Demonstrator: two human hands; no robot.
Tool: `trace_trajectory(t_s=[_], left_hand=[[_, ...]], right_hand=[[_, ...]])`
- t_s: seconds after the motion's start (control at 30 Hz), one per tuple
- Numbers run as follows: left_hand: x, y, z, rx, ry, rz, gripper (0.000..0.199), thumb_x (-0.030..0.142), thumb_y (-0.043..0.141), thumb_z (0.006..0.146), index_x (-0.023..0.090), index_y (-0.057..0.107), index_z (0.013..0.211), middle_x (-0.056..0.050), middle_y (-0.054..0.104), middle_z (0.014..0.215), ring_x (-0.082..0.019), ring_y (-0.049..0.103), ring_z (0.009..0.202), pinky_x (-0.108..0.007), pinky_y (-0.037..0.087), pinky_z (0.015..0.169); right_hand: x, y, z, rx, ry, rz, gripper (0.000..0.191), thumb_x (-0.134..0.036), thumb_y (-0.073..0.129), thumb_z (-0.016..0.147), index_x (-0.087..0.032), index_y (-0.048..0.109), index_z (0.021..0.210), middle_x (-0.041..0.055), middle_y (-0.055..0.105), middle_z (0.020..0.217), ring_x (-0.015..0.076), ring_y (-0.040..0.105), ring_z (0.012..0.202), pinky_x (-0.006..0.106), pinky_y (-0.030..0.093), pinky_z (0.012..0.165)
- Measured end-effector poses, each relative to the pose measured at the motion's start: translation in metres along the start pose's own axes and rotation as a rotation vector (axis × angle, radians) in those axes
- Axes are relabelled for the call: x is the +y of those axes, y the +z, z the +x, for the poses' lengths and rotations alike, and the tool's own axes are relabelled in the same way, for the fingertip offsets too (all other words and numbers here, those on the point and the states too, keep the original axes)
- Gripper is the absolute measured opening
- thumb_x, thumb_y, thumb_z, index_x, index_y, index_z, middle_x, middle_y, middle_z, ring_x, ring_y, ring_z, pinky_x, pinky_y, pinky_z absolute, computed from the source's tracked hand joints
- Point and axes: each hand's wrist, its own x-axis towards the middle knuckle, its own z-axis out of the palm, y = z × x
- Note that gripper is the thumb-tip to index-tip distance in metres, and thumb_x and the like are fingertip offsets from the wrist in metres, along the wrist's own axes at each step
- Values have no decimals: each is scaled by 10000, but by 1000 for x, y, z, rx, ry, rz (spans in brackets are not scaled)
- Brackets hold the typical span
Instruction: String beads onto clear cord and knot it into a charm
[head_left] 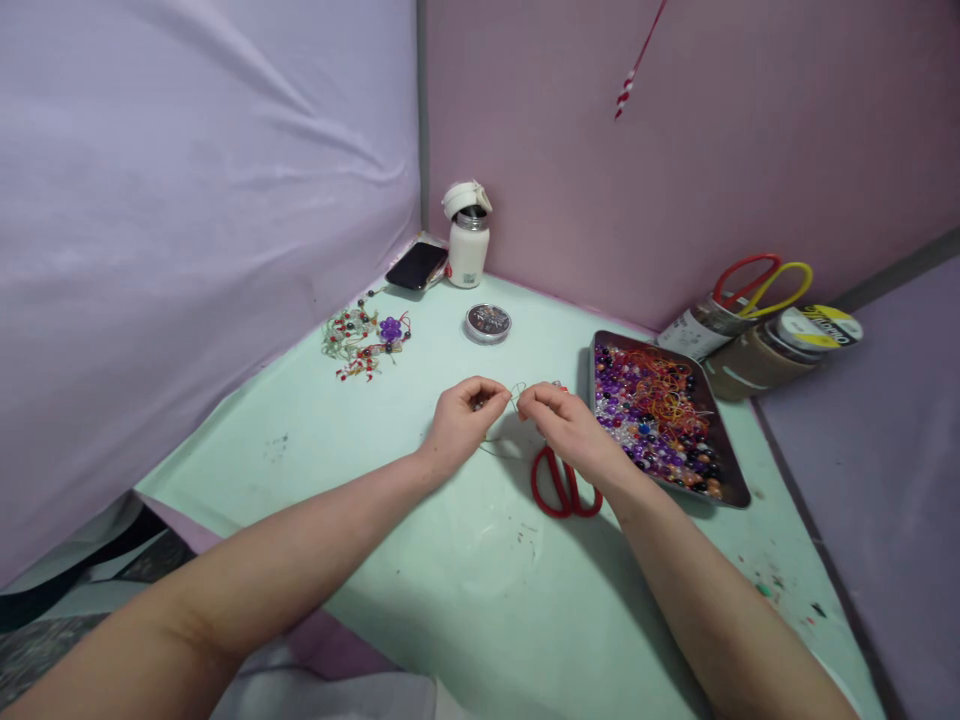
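My left hand (469, 415) and right hand (553, 412) each pinch a thin cord (518, 392). The table (465, 590) opens at six o'clock; one tray (732, 462) edges three, one pair of scissors (568, 503) five.

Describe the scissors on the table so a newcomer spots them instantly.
On the green table, find the bead tray. The scissors lie just left of it, partly hidden by the right hand. Both handles are red, unlike the red and yellow handles in the jar.
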Motion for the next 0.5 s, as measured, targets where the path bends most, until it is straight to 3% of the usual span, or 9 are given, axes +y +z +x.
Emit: trace_trajectory(t_s=[0.5], left_hand=[[-1,1,-1,-24,16,7,124,268,626,775,149,656,758,-24,649,765,-127,545,720,-270,430,712]], right_hand=[[0,1,0,-16,63,42,245,-373,487,843,-211,545,669,-19,498,668,151,442,666,308,356,697]])
